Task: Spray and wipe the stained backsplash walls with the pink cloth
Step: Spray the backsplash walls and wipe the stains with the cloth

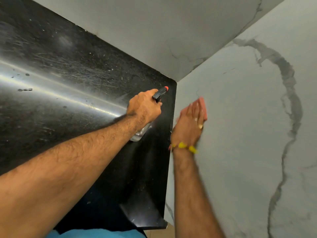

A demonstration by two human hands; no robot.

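While the right hand works: the right hand point(188, 124) presses flat on the pink cloth point(202, 107), fingers straight and together.
Cloth: lies against the marble backsplash wall point(248, 117), near the corner, mostly hidden under the fingers.
Left hand: the left hand point(145, 107) has its fingers curled round the spray bottle point(142, 131).
Bottle axis: long axis tilted, orange nozzle point(166, 88) pointing up toward the corner, clear body lower.
Below: black countertop point(68, 66).
Wrist: yellow thread band point(185, 146).

Most of the pink cloth point(202, 107) is being hidden by the right hand point(188, 124), which is being smeared by motion blur. The clear body of the spray bottle point(141, 133) is being largely covered by the left hand point(145, 107) and wrist. Both forearms are being cut off by the lower edge.
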